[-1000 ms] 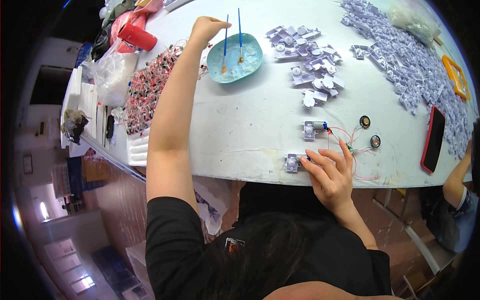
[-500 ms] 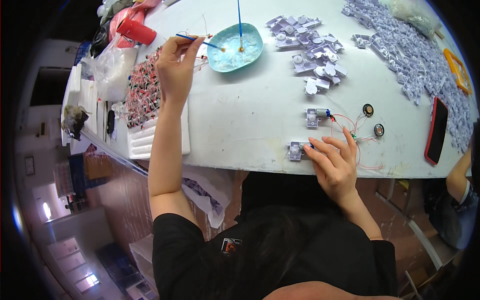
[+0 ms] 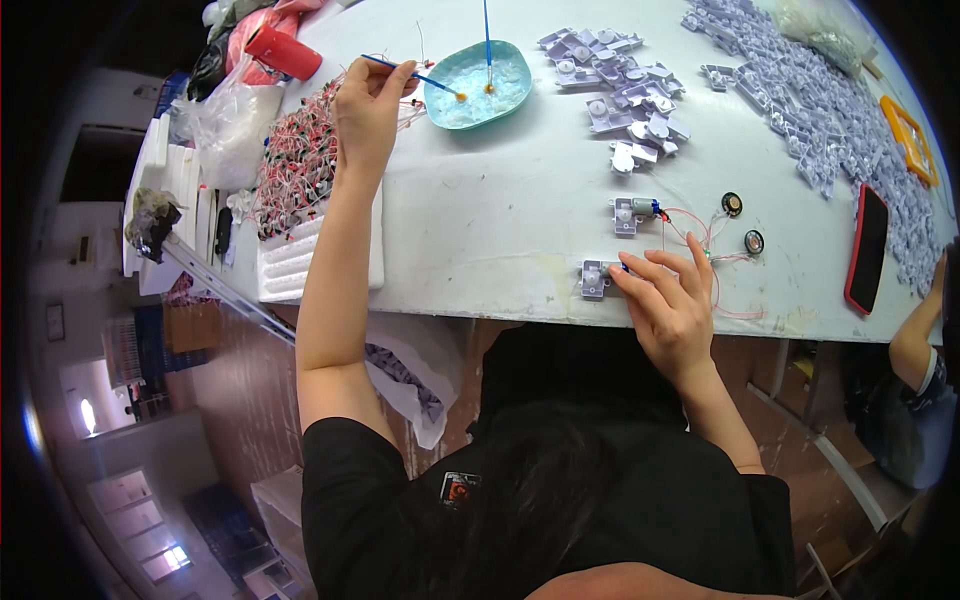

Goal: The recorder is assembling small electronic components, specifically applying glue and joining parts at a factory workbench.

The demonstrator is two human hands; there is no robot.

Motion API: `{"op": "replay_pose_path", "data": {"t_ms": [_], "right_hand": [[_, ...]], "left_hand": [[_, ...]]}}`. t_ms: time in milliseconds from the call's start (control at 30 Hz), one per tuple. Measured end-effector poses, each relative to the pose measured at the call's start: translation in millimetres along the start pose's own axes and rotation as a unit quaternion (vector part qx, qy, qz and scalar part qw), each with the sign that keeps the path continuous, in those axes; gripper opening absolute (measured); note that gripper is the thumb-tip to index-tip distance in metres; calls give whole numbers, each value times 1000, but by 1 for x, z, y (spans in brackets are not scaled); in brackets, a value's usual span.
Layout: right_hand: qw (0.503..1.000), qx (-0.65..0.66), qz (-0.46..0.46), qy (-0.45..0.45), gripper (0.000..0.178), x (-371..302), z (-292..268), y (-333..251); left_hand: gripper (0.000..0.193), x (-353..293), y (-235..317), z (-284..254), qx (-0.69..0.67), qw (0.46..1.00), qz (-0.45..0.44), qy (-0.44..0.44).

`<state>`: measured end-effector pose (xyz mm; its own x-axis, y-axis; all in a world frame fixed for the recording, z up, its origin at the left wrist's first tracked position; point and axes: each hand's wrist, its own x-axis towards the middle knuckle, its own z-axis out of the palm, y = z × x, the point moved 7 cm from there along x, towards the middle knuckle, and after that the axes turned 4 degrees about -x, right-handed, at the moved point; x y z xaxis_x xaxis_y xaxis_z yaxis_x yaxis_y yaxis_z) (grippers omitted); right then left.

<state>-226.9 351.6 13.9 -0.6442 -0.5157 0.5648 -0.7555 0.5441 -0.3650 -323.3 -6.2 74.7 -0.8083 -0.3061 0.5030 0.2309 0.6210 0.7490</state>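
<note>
My left hand [image 3: 368, 108] pinches the handle of a thin blue brush [image 3: 420, 78]. The brush's brownish tip dips toward the whitish contents of a turquoise bowl [image 3: 472, 128]. A second blue brush [image 3: 487, 35] stands in that bowl, untouched. Close to the table's front edge, my right hand [image 3: 672, 305] has its fingertips on a small motor [image 3: 617, 270] seated in a pale grey plastic housing [image 3: 594, 280]; the fingers hide part of the motor. Just beyond lies another housing [image 3: 625, 214] with a motor [image 3: 645, 207], wired in red.
Two small round speakers [image 3: 732, 204] lie right of the motors. Loose grey housings [image 3: 640, 100] sit mid-table, with a big heap [image 3: 800, 110] at right. A red-edged phone [image 3: 867, 250], an orange frame [image 3: 908, 140], wired parts [image 3: 300, 165] and white foam [image 3: 320, 265] lie around. Someone's arm [image 3: 915, 335] shows at right.
The whole view has shifted slightly. My left hand's brush tip has moved a little nearer me within the bowl. My right hand's fingers stay on the same motor.
</note>
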Motion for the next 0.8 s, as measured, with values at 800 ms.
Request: {"op": "replay_pose_path", "data": {"t_ms": [800], "right_hand": [[1000, -3, 2, -5, 31, -2, -1, 2]], "left_hand": [[12, -40, -18, -2, -156, 986, -4, 66]]}}
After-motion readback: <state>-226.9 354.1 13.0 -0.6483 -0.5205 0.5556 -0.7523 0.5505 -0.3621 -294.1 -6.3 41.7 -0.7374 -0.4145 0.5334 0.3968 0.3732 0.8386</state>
